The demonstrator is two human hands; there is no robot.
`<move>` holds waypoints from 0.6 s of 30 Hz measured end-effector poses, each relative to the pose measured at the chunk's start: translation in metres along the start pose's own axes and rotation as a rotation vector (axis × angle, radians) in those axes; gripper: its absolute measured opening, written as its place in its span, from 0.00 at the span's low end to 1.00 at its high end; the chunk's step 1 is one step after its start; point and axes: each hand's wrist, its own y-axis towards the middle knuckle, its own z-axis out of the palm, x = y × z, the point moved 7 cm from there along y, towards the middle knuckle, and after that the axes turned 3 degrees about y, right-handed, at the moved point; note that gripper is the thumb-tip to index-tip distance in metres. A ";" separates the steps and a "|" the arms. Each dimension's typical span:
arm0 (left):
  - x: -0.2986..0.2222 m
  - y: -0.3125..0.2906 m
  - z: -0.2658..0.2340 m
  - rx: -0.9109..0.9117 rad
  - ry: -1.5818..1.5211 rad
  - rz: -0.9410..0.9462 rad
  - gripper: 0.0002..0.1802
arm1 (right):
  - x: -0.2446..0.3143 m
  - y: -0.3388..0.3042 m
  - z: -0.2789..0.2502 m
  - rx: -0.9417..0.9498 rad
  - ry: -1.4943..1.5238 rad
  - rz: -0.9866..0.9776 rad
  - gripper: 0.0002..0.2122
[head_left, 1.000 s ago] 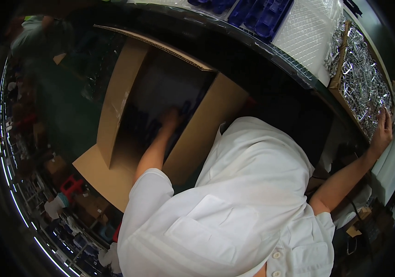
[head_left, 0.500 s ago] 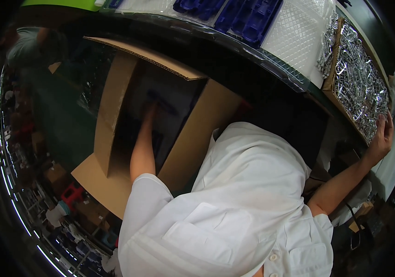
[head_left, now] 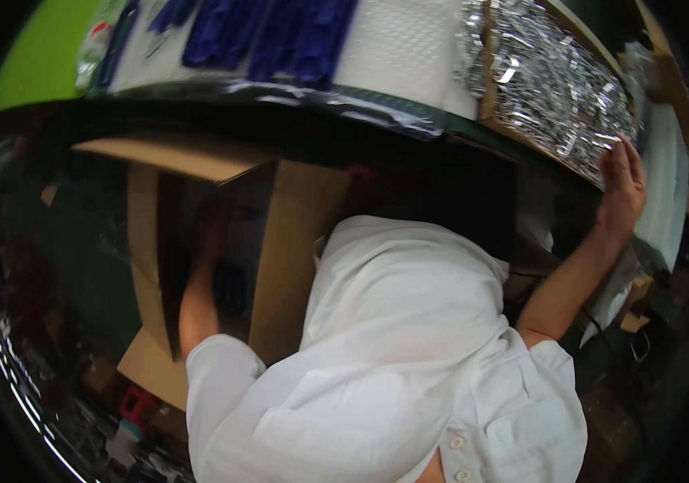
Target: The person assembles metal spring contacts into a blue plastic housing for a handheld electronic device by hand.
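Dark green bench (head_left: 459,126) carries dark-blue moulded plastic parts (head_left: 300,40), a white textured sheet (head_left: 401,48) and a shallow brown cardboard box (head_left: 488,88) filled with loose silver metal clips (head_left: 554,88). Below its edge is an open brown cardboard carton (head_left: 292,233). Caution: pressure on the box rim could spill clips; poor light inside the carton could cause a mis-grasp. Left hand (head_left: 214,225): inside the carton, blurred; opening and contents cannot be determined. Right hand (head_left: 625,177): fingers narrowly spaced at the box's edge; a held clip cannot be confirmed.

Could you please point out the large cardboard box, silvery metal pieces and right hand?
Large cardboard box (head_left: 294,229): head view, right side panel.
Silvery metal pieces (head_left: 558,88): head view, middle of the pile.
Right hand (head_left: 623,190): head view, middle of the hand.
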 end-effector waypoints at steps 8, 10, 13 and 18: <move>-0.002 -0.120 -0.047 -0.596 -0.420 -0.445 0.27 | 0.030 -0.033 0.070 0.100 0.144 0.024 0.09; -0.057 -0.133 -0.085 -0.679 -0.700 -0.389 0.28 | 0.040 -0.042 0.068 0.102 0.145 0.022 0.09; -0.144 -0.138 -0.135 -0.729 -1.163 -0.294 0.31 | 0.028 -0.044 0.077 0.154 0.152 0.102 0.09; -0.284 -0.076 -0.181 -0.319 -1.831 -0.027 0.32 | 0.055 -0.077 0.093 0.311 0.196 0.022 0.08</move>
